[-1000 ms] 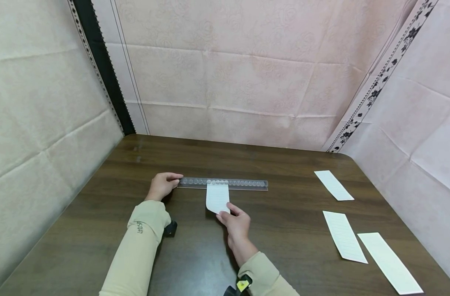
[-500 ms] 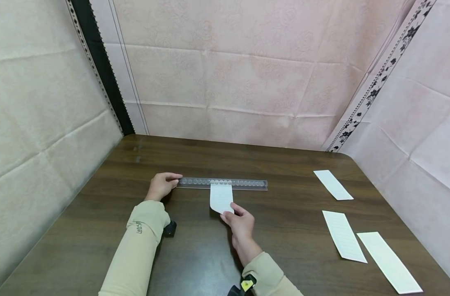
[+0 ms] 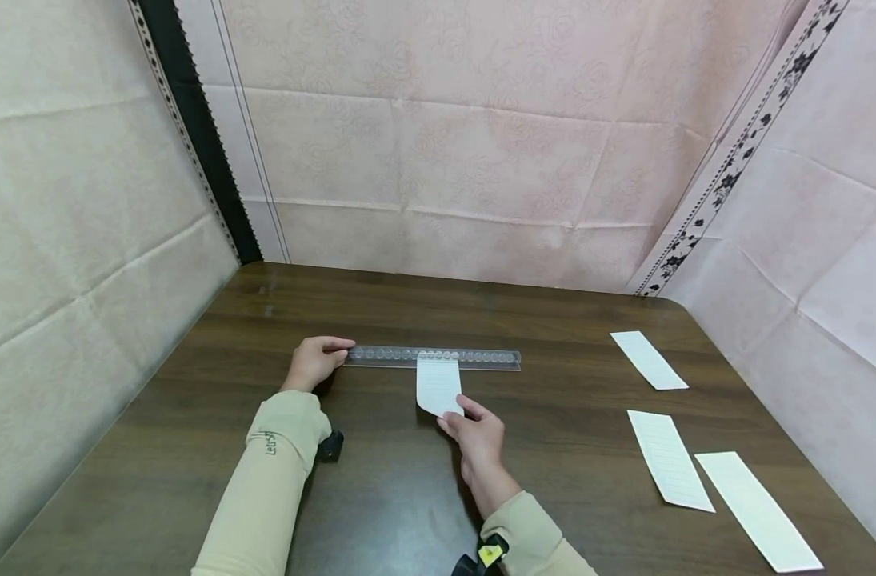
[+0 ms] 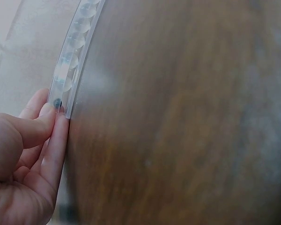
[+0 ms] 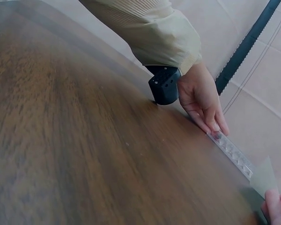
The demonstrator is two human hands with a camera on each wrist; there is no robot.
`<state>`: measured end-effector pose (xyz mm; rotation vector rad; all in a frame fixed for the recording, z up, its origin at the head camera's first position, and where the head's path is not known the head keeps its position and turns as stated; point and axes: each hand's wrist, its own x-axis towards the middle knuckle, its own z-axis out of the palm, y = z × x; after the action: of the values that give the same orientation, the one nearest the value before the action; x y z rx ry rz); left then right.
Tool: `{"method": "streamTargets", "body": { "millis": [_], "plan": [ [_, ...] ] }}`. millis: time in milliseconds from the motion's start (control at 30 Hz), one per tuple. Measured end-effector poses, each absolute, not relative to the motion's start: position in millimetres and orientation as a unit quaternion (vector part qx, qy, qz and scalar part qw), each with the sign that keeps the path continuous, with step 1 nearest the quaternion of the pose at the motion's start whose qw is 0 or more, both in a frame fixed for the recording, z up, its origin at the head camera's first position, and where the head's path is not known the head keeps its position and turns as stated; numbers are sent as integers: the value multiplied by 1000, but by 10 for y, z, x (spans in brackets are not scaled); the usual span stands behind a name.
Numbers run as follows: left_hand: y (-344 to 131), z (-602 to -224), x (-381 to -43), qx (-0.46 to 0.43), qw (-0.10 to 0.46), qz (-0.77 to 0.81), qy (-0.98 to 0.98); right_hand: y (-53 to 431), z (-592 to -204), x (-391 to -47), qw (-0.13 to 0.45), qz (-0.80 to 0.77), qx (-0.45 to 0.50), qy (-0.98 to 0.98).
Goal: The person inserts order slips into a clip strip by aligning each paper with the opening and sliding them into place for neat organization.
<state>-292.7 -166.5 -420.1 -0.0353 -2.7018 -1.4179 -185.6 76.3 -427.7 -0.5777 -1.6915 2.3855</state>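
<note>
In the head view a clear plastic ruler (image 3: 491, 358) with a row of round shapes along it lies crosswise over the dark table. My left hand (image 3: 314, 364) pinches its left end; in the left wrist view the thumb and fingers close on the ruler's tip (image 4: 65, 79). A small white lined paper slip (image 3: 438, 386) has its top edge under the ruler's see-through strip, a little right of the ruler's middle. My right hand (image 3: 477, 440) pinches the slip's lower right corner between thumb and finger. The slip's near edge curls upward.
To the right lie a small white paper strip (image 3: 650, 361), a lined strip (image 3: 671, 461) and a longer strip (image 3: 760, 512). Fabric walls (image 3: 423, 160) stand along the back and both sides of the brown wooden table (image 3: 366, 512).
My right hand has slid the paper slip rightward along the ruler by a short distance. The left hand and the ruler have stayed in place.
</note>
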Motion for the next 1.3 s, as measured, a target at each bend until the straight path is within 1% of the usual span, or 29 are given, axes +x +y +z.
{"method": "streamTargets", "body": {
  "millis": [433,1100,1300],
  "plan": [
    [-1662,-4197,-2934,-11,36,-466,-884,839,-4262,-1841,77,801,-188,-564],
    [-1658,-4203,-2932,-13,36,-464,-885,1001,-4274,-1849,84,801,-188,-563],
    [-1664,-4197,-2926,-13,39,-465,-884,1050,-4270,-1852,79,800,-193,-563]
  ]
}}
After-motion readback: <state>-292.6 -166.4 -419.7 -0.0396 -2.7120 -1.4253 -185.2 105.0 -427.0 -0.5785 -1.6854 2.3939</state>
